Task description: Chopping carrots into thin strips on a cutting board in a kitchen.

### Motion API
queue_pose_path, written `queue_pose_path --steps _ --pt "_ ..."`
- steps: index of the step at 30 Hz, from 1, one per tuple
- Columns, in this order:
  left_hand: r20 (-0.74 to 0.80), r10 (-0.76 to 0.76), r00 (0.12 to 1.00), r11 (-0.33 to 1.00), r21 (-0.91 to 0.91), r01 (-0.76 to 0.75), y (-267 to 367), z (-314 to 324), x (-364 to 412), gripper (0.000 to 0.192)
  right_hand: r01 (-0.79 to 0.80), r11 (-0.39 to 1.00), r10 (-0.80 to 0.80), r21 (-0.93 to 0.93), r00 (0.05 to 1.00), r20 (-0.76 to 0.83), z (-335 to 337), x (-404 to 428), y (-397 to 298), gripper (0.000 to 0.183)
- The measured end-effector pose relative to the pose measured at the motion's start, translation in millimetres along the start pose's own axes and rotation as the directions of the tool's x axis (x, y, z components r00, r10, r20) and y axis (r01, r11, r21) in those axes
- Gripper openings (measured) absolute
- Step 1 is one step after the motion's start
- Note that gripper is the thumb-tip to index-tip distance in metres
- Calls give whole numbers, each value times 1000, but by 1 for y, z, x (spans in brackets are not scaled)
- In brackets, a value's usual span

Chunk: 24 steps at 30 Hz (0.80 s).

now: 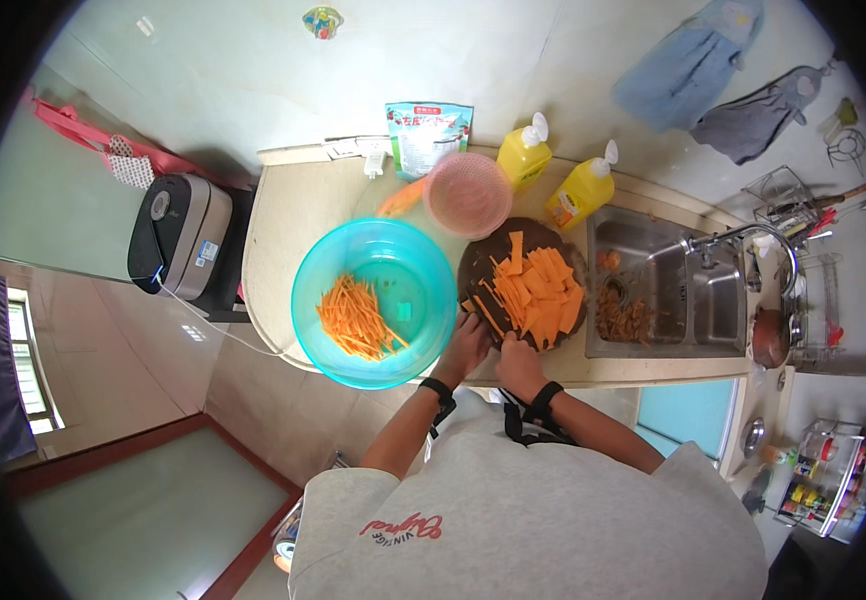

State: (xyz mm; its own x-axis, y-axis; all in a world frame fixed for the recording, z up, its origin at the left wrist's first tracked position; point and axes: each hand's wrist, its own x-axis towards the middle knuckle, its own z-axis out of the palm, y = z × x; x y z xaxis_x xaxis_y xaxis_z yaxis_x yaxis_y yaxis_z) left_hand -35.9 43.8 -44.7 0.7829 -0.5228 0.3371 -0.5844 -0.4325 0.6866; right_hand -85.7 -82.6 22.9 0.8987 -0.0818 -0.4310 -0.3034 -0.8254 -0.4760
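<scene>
Flat carrot slices (545, 289) lie heaped on a round dark chopping board (493, 251) on the counter. At the board's near left edge is my left hand (467, 341), its fingers bent over a small bit of carrot. Close beside it, my right hand (521, 365) is curled around something at the near edge; a dark blade seems to lie between the hands, mostly hidden. A few carrot strips rest just beyond my fingers. To the left of the board stands a teal plastic basin (418, 262) holding a pile of shredded carrot (356, 319).
Behind the board stand a pink plastic colander (468, 196), two yellow pump bottles (524, 157) and a blue printed pouch (428, 139). A whole carrot (401, 199) lies beside the colander. The steel sink (639, 262), with peelings, is on the right; a rice cooker (182, 232) stands left.
</scene>
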Motion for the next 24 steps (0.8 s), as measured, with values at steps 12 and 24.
queue_pose_path --steps 12,24 --pt "-190 -16 982 993 111 38 3 10 5 6 61 996 -57 65 996 -62 9 12 15 24" --pt "-228 -54 972 995 67 72 9 9 10 10 -28 998 29 51 1000 -5 4 6 4 21"
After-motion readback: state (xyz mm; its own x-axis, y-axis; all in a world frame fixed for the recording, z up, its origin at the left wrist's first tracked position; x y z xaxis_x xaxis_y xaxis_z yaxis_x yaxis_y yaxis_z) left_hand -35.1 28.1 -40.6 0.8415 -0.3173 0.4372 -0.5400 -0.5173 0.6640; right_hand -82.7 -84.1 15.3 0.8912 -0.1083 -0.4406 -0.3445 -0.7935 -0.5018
